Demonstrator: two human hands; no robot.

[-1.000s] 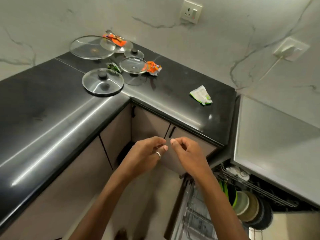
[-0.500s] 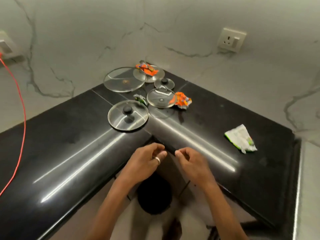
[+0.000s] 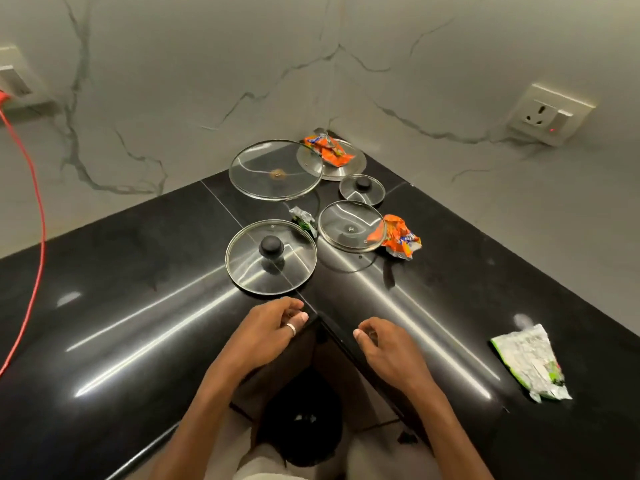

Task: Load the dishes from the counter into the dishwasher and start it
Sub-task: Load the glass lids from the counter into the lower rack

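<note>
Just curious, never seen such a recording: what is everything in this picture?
Glass lids: four, clear, two with black knobs, counter corner.
Steel lid: one, silver, rearmost.
Orange wrappers: two; one on the steel lid, one beside a glass lid.
Green wrappers: two; small one among lids, larger white-green one far right.
Cable: one, red, left side.
Sockets: two, white, on walls.
Counter: one, black, L-shaped.
Left hand, right hand: fingers loosely curled, empty, at counter's inner edge.

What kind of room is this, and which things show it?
Most likely a home kitchen. A black corner counter carries several glass lids for pots, and a socket sits on the marble-look wall behind it.
</note>
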